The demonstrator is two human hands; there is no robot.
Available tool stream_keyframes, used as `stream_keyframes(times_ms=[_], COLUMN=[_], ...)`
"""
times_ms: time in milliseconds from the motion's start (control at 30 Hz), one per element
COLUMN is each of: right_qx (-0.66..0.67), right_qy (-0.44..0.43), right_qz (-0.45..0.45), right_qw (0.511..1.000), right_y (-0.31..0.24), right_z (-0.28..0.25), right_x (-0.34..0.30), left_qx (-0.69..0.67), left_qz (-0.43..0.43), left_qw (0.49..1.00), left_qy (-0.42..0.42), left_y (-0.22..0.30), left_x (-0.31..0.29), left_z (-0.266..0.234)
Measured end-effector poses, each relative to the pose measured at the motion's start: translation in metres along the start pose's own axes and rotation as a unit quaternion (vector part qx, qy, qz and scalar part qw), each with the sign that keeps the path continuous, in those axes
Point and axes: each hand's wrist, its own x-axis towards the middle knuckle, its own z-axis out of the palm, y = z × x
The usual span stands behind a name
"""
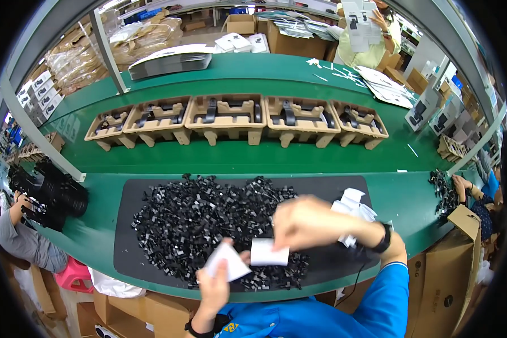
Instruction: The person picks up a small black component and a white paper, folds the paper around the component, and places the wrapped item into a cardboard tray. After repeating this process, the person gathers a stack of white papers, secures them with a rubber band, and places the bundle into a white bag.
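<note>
Near the front edge of a dark mat (pixel 338 270), my left hand (pixel 214 290) is closed on a folded white paper slip (pixel 234 267), pinched between thumb and fingers. My right hand (pixel 304 221), slightly blurred, reaches in from the right and pinches a second white paper slip (pixel 268 253) by its edge. Both slips hang above a wide heap of small black plastic pieces (pixel 208 219); their exact kind is too small to make out. Right of the heap, a loose bunch of white papers (pixel 352 204) lies on the mat, partly behind my right forearm.
Across the green bench (pixel 253 160) stands a row of brown moulded pulp trays (pixel 208 130) holding black parts. Stacked black parts (pixel 59 194) sit at the left. An open cardboard box (pixel 445 270) stands at the right. Co-workers sit on both sides; another person holds a printed sheet (pixel 361 25) at the back.
</note>
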Motion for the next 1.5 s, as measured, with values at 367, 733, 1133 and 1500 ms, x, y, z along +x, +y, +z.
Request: stream_keyframes(times_ms=[367, 733, 1133, 1500], right_qx=[-0.422, -0.476, -0.302, -0.476], right_qy=[0.284, 0.181, 0.234, 0.158], right_qz=[0.331, 0.421, 0.325, 0.257], right_qw=[0.795, 0.75, 0.865, 0.826], right_y=[0.212, 0.24, 0.184, 0.227], right_z=[-0.081, -0.057, -0.077, -0.038], right_x=[0.155, 0.181, 0.095, 0.087], left_qx=[-0.039, -0.052, -0.079, -0.088], left_qz=[-0.051, -0.05, -0.066, -0.096], left_qw=[0.987, 0.99, 0.989, 0.991], left_qy=[0.149, 0.119, 0.103, 0.006], left_y=[-0.001, -0.008, -0.006, 0.006], left_x=[-0.001, 0.005, -0.004, -0.012], left_z=[-0.051, -0.069, -0.07, -0.045])
